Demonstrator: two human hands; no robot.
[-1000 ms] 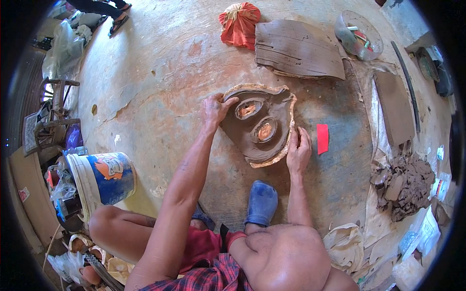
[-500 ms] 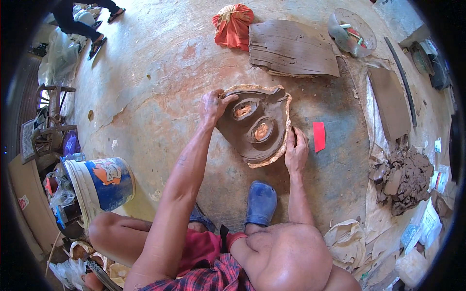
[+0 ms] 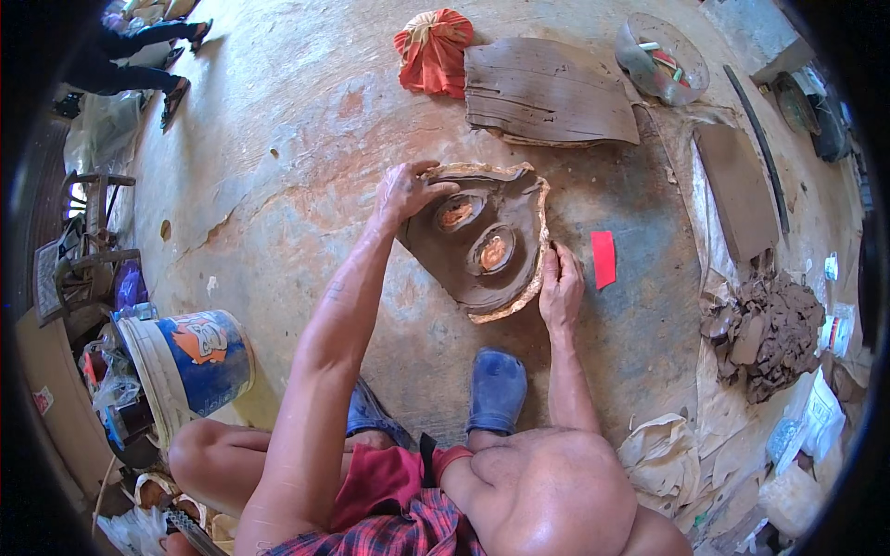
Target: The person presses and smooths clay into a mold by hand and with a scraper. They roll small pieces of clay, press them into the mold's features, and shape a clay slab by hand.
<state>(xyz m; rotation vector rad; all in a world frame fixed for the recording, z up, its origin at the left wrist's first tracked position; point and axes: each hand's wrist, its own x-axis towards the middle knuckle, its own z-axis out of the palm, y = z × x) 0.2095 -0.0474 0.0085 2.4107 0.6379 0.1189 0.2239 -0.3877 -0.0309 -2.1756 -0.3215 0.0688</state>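
Observation:
A rough-edged mould [image 3: 541, 222] with a pale, crusty rim lies on the floor in front of me, lined with dark brown clay [image 3: 436, 246]. Two oval hollows in the clay show orange-brown bottoms, each ringed by a raised clay lip. My left hand [image 3: 404, 196] grips the mould's far left corner, its thumb lying over the clay and its fingers at the edge. On the right side, my right hand [image 3: 561, 289] is closed on the rim, with the fingers partly hidden beneath or behind it. Just right of that hand is a small red rectangular piece [image 3: 603, 259].
Beyond the mould lie a clay slab [image 3: 552, 93], a red cloth bundle [image 3: 434, 51] and a translucent tub [image 3: 660, 60]. At right are another slab [image 3: 737, 190] and a clay heap [image 3: 774, 338]. A bucket [image 3: 199, 361] stands left. Another person's legs [image 3: 139, 76] show at far left.
My left hand has shifted slightly at the mould's corner, its fingers spreading a little. The other person's legs have moved. The whole view has shifted slightly; my right hand keeps its place on the rim.

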